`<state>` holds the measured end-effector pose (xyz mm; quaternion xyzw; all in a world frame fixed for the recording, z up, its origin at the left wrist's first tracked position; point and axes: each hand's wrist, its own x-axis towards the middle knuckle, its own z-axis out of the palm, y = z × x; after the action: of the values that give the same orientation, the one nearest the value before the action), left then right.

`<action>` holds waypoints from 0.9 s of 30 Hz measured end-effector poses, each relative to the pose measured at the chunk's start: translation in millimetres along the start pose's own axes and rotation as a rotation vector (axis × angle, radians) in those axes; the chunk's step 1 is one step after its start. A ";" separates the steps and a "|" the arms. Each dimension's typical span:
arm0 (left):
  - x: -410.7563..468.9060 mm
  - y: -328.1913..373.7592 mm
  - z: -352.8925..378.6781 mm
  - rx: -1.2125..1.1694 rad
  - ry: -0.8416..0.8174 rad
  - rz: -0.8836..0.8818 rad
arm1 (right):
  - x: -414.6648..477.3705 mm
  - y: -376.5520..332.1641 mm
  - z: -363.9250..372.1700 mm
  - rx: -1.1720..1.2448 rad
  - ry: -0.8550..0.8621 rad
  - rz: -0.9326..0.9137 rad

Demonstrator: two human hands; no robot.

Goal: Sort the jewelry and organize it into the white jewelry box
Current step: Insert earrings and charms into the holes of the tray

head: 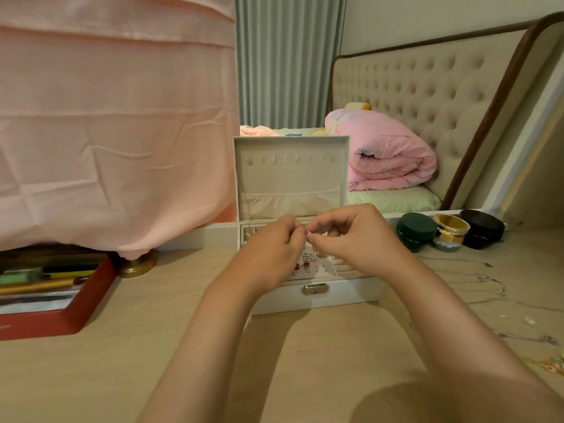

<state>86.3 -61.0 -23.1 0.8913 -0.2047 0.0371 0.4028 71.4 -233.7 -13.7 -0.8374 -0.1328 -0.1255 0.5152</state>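
Your left hand (274, 248) and right hand (351, 239) meet above the open white jewelry box (335, 293), both pinching one small earring (308, 233) at the fingertips. It looks light, stiff and slippery, so grip its edges gently. Thin necklaces (488, 279) wait near the table's right edge; I judge they tangle easily.

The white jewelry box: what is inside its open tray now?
In the white jewelry box, small red and silver earrings lie in the middle section, with ring slots at the right. Both hands, left and right, cover the rest of the tray.
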 end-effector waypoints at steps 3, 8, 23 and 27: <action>-0.5 0.4 3.4 0.182 0.017 0.023 | 0.4 3.6 -0.9 0.015 -0.018 0.036; 1.5 -14.3 -12.7 0.279 0.100 -0.024 | 0.4 9.3 -13.2 -0.190 -0.030 0.069; 3.6 -29.0 3.3 0.343 0.054 0.134 | -5.9 -1.8 -8.5 -0.681 -0.324 -0.035; 3.6 -30.8 -1.4 0.341 0.097 0.136 | -3.5 0.5 -3.0 -0.757 -0.359 -0.032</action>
<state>101.8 -43.0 -43.0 0.9279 -0.2356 0.1415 0.2520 68.1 -237.0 -14.0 -0.9741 -0.1777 -0.0257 0.1376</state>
